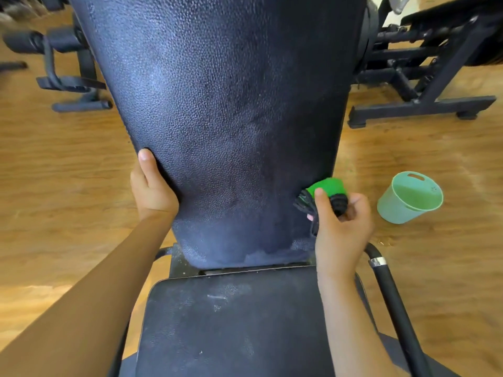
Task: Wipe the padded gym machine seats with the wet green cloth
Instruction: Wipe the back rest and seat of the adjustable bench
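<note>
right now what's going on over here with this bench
A person's right hand holds the bunched green cloth against the lower right edge of the back pad, while the left hand grips the pad's left edge. The seat pad below looks dusty and streaked, so it seems not yet wiped. A green bucket sits on the floor to the right.

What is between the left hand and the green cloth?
In the head view, the dark padded backrest lies between the left hand and the green cloth.
</note>
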Action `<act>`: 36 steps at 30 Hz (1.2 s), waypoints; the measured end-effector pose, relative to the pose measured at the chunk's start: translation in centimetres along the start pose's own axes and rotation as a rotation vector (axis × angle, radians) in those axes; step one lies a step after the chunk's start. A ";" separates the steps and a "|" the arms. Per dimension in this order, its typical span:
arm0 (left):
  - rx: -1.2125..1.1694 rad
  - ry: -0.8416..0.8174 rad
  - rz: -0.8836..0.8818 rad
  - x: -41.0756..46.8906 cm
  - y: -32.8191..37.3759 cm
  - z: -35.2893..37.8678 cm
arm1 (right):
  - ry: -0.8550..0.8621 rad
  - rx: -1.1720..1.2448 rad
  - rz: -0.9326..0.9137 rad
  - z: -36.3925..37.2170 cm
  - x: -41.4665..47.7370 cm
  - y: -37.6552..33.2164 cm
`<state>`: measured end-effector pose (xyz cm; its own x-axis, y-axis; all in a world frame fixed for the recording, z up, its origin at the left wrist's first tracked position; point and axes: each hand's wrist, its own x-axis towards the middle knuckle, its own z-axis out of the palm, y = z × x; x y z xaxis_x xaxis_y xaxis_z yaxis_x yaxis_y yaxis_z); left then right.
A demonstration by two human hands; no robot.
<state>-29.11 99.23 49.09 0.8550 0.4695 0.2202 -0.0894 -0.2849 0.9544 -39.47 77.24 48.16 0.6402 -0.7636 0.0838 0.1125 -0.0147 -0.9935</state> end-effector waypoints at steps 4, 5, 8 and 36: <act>-0.026 -0.002 -0.002 -0.3 0.2 0.1 | 0.016 -0.092 0.219 -1.9 -2.3 4.4; -0.023 -0.004 -0.001 -0.4 0.2 0.1 | 0.028 -0.095 0.269 -2.4 -2.7 5.1; -0.012 -0.006 -0.014 -0.4 0.4 -0.1 | 0.037 -0.083 0.365 -3.0 -2.6 5.3; -0.038 -0.010 0.021 -0.3 -0.1 -0.1 | 0.035 -0.351 0.422 -5.1 -4.1 12.1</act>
<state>-29.42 99.15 48.95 0.8580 0.4553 0.2380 -0.1261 -0.2624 0.9567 -44.62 76.88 35.42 0.5483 -0.7710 -0.3238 -0.4125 0.0875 -0.9068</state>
